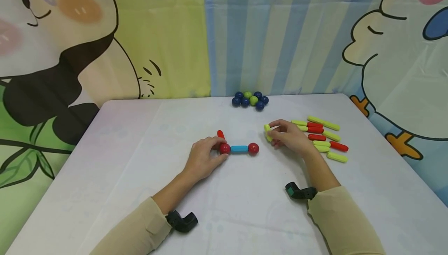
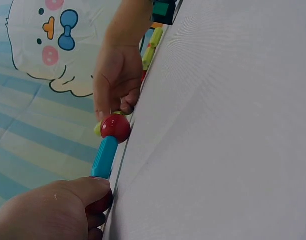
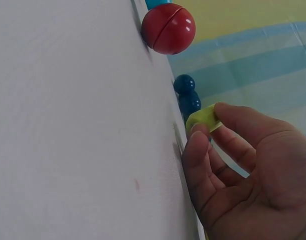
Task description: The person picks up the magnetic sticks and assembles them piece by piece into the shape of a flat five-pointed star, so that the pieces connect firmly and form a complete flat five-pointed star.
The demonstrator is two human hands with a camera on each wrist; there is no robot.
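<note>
My left hand [image 1: 202, 157] grips a red ball [image 1: 225, 149] at the left end of a joined piece. A blue rod [image 1: 239, 149] links that ball to a second red ball [image 1: 253, 149], and a red rod [image 1: 220, 134] points away from the held ball. Between thumb and fingers, my right hand [image 1: 288, 136] pinches a yellow-green rod [image 1: 267, 132], just right of the second ball and apart from it. In the right wrist view the yellow-green rod [image 3: 204, 119] is partly covered by the fingers. The left wrist view shows the blue rod [image 2: 105, 157] reaching out from the left hand [image 2: 53, 207].
Several yellow-green rods [image 1: 337, 157] and red rods [image 1: 338, 146] lie at the right, beside and behind the right hand. At the table's far edge sits a cluster of dark blue balls [image 1: 236, 102] and green balls [image 1: 253, 100]. A printed cloth [image 1: 168, 33] hangs behind the white table [image 1: 224, 216].
</note>
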